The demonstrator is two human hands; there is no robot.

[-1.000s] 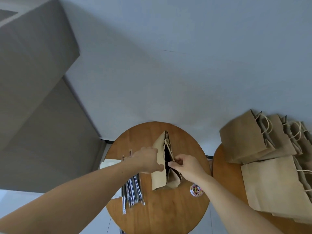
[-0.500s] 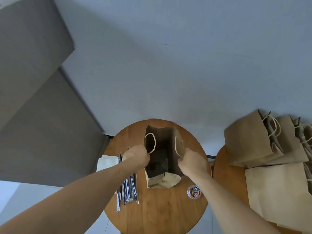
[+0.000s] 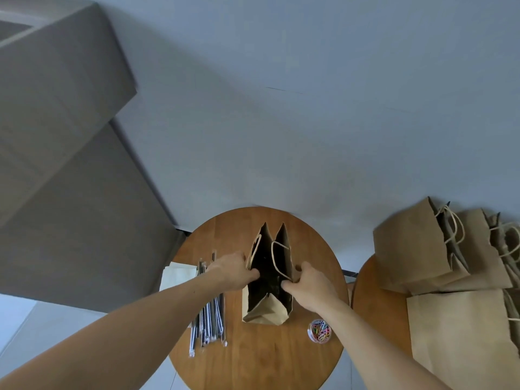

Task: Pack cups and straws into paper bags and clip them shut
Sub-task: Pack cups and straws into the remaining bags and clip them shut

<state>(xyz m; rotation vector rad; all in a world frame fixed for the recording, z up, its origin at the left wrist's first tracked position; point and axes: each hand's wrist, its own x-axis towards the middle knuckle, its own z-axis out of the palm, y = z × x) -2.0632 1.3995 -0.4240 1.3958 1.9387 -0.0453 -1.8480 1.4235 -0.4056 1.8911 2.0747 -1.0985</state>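
While open, bag (image 3: 266, 312) rims in hands (image 3: 233, 273) (image 3: 312, 288)

Nothing here can be read: no text, label, brand or number. The open paper bag (image 3: 267, 311) on the round table (image 3: 253, 361) shows only plain brown paper, and so do the bags (image 3: 408, 249) on the right. Any print on the wrapped straws (image 3: 209, 319) or the tub of paper clips (image 3: 320, 330) is too small to tell.
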